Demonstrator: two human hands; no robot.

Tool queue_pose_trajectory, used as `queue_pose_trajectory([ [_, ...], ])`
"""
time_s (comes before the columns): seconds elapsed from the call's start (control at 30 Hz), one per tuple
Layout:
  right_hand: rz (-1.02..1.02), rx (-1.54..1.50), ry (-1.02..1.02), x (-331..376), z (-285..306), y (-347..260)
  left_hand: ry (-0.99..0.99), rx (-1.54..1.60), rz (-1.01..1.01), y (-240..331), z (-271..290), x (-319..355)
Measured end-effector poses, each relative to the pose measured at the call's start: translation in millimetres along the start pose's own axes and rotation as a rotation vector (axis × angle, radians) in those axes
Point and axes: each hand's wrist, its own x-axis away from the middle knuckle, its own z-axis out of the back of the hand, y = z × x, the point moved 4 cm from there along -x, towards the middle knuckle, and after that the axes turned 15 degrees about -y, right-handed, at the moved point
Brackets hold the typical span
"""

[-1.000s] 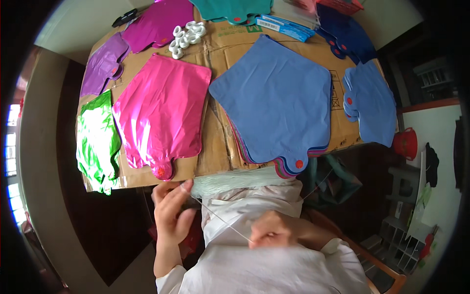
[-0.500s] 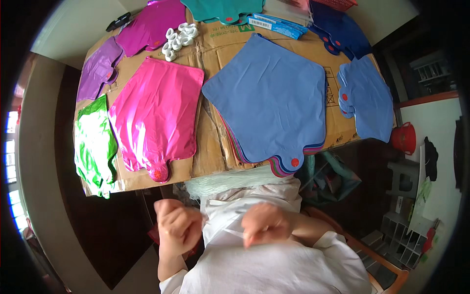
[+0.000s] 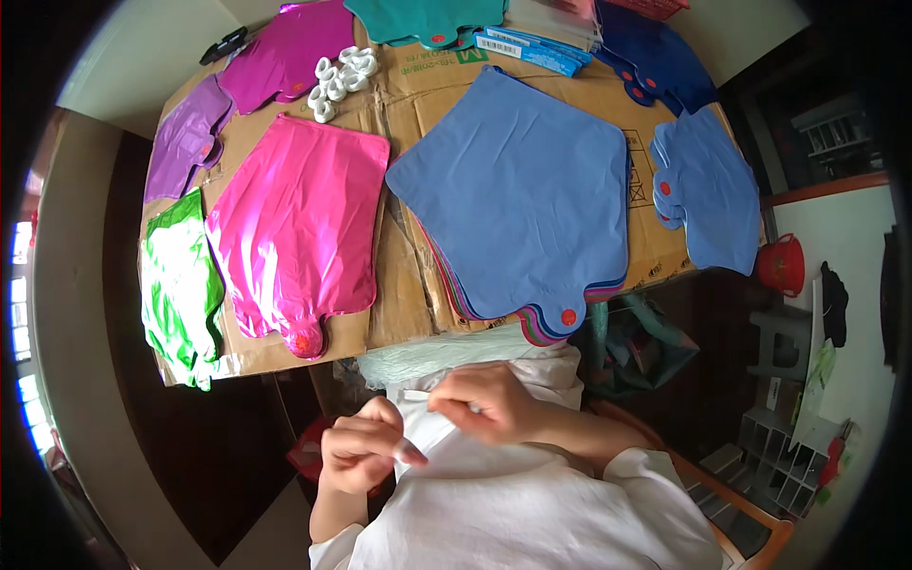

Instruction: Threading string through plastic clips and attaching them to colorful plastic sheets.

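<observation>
Both hands at chest, below table edge. Left hand (image 3: pixel 361 454) curled, fingertips pinched together; right hand (image 3: pixel 484 404) pinching a thin white strip (image 3: pixel 418 393). Just ahead: pale green bundle (image 3: pixel 446 351), then pink foil sheet (image 3: pixel 299 228), blue sheet stack (image 3: pixel 522 190), cardboard (image 3: pixel 399 285). Far edge: flat blue-and-white packets (image 3: pixel 527 46).

The teal balloon (image 3: pixel 427 19) is cut off by the top edge. The blue balloon (image 3: pixel 518 190) hides most of the stack under it. The thin white thing between the fingers (image 3: pixel 446 399) is too small to tell.
</observation>
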Motion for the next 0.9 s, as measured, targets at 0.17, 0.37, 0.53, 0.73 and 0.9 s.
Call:
queue_pose_trajectory([
  [0.17, 0.129, -0.014, -0.200, 6, -17, -14, 0.035, -0.921, 0.188, 4, 4, -10],
  [0.37, 0.116, 0.046, -0.208, 5, -21, 2, 0.209, 0.294, -0.237, -7, 2, 4],
  [0.53, 0.232, -0.028, -0.185, 6, 0, -22, -0.176, -0.519, 0.269, 0, 4, -5],
  [0.73, 0.130, 0.083, -0.350, 12, -24, -14, 0.203, -0.545, 0.260, 5, 6, -3],
  [0.9, -0.060, 0.033, -0.054, 2, 0, -11, -0.087, -0.076, 0.015, 1, -7, 3],
])
